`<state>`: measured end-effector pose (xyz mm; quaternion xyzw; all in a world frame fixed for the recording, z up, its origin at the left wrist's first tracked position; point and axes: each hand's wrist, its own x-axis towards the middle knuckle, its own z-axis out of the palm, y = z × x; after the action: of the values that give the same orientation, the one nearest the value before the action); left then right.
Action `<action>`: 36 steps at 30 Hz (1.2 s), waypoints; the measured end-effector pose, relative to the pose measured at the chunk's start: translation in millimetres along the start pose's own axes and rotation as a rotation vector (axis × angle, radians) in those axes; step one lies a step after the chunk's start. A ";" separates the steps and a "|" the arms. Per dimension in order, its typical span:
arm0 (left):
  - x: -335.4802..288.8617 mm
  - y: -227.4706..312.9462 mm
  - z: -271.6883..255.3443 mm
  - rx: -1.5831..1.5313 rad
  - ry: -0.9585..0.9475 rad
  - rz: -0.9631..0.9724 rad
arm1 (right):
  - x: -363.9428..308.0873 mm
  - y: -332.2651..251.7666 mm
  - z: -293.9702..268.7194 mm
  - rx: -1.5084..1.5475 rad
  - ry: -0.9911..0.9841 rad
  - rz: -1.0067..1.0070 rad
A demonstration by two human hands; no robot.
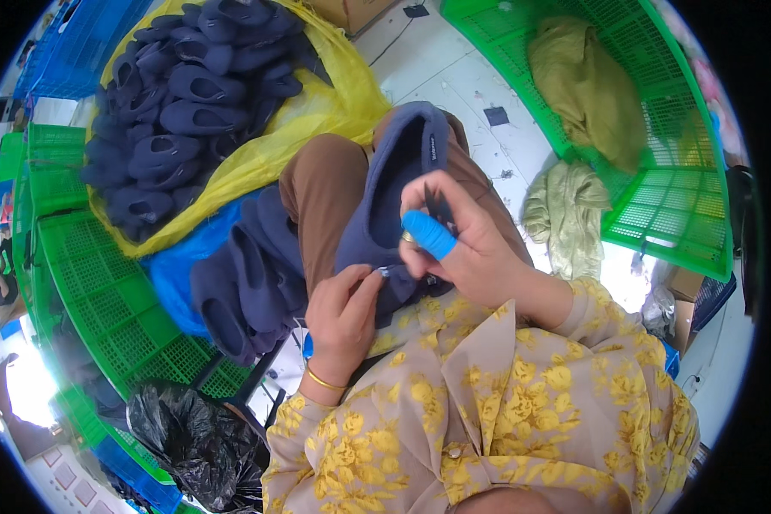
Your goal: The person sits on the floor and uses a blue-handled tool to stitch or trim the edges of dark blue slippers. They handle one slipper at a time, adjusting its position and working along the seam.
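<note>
A large navy felt slipper lies across my lap, its opening facing up and a small dark label on its rim. My left hand is closed at the slipper's near end, thumb and forefinger pinched at its edge; a small pale bit shows at the fingertips, too small to name. Above the slipper, my right hand is closed around small black snips, whose pointed tips stick up past the fingers. Blue tape wraps one digit of that hand. The slipper's near end is partly hidden by my hands.
Several navy slippers lie on blue plastic at my left. Beyond them, a yellow sack holds a big slipper pile. Green crates stand left; another green crate with olive cloth stands right. A black plastic bag sits lower left.
</note>
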<state>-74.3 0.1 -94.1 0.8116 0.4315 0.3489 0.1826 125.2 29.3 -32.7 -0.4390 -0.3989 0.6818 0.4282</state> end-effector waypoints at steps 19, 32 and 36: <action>-6.3 -6.7 -1.2 0.059 0.005 0.158 | -12.5 24.1 -7.6 -0.616 -0.060 0.188; -7.7 -6.8 0.5 0.059 -0.030 0.145 | 0.4 32.6 -6.6 -0.756 -0.096 0.112; -7.6 -6.2 0.3 0.048 -0.003 0.109 | -0.1 38.3 -8.5 -0.742 -0.106 0.049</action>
<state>-80.6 -2.6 -101.1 0.8387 0.3945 0.3466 0.1442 124.3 18.6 -70.4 -0.5377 -0.6298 0.5227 0.2025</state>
